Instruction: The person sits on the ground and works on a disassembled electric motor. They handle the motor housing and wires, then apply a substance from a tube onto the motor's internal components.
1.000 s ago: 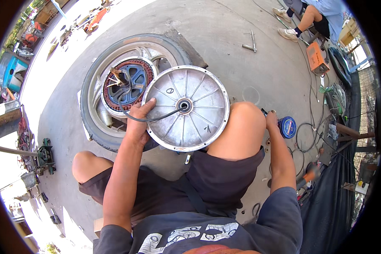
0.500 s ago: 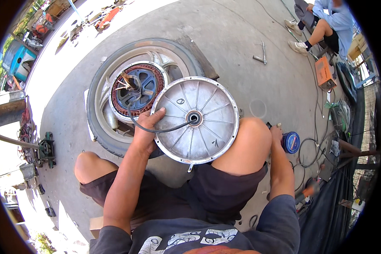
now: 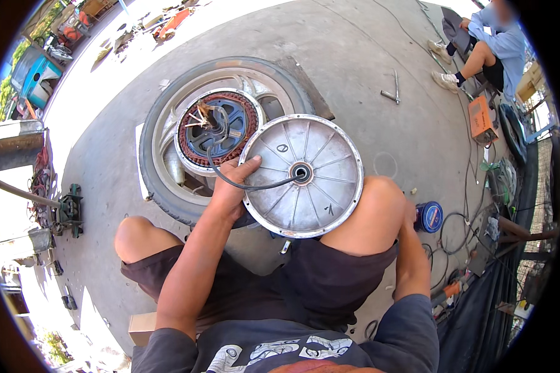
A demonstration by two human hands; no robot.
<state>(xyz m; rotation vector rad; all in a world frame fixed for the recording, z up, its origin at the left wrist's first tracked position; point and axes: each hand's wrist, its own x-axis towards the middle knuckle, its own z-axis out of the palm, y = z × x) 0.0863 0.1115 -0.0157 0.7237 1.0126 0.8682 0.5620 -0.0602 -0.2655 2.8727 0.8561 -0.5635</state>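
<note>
My left hand [image 3: 231,186] grips the left edge of a round, ribbed metal motor cover [image 3: 274,199], thumb on its face. The cover is tilted toward me and rests by my right thigh. A black cable [image 3: 249,187] runs through its central bearing [image 3: 301,173] to the blue stator [image 3: 205,133] with copper-coloured windings. That stator sits in the hub of a spoked wheel with a tyre [image 3: 158,102], lying flat on the floor. My right hand [image 3: 410,212] is low beside my right knee, close to a round blue tin [image 3: 429,217]; its fingers are hidden behind the knee.
A T-shaped wrench [image 3: 392,90] lies on the concrete beyond the wheel. Cables [image 3: 457,217] loop over the floor at right, near an orange box machine [image 3: 481,116]. Another person [image 3: 488,59] sits at the far right. A green metal vise-like tool [image 3: 70,211] stands at left.
My right hand has drawn back toward me behind the knee. My left hand keeps its hold on the cover. The whole view has shifted slightly.
</note>
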